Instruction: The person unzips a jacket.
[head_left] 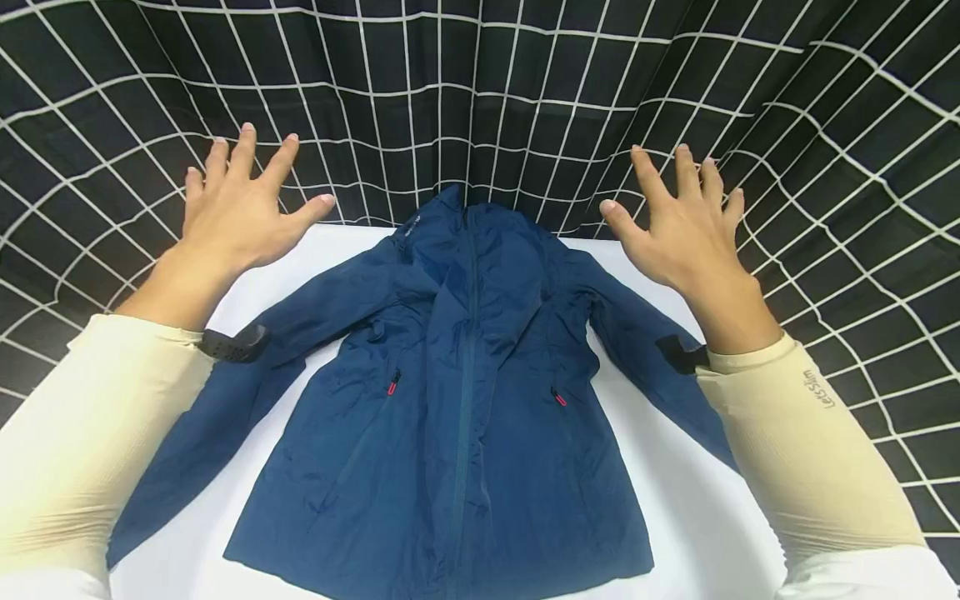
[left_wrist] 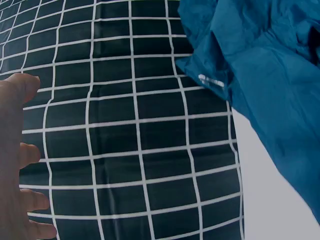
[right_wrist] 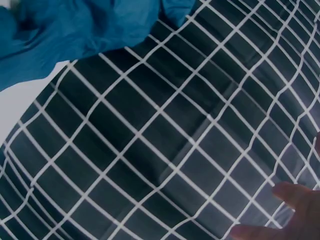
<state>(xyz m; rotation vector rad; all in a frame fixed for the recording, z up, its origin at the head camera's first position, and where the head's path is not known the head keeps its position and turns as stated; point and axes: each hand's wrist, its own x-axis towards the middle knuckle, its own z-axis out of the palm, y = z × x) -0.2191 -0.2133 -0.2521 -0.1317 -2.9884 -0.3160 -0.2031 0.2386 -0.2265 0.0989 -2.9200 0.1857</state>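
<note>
A dark blue zip-up jacket (head_left: 465, 400) lies spread out front side up, its sleeves angled out to both sides and its collar at the far end. Two red zipper pulls mark its pockets. My left hand (head_left: 238, 208) hovers above the left sleeve's upper side, fingers spread, holding nothing. Over on the other side, my right hand (head_left: 686, 225) is raised beyond the right sleeve with its fingers spread and nothing in it. Only fingertips of the left hand (left_wrist: 30, 150) and right hand (right_wrist: 295, 215) enter the wrist views, apart from the jacket.
Under the jacket is a white table surface (head_left: 675, 500). A black cloth with a white grid (head_left: 510, 100) hangs behind it and along both sides. Dark bands sit on both wrists, over cream-coloured sleeves.
</note>
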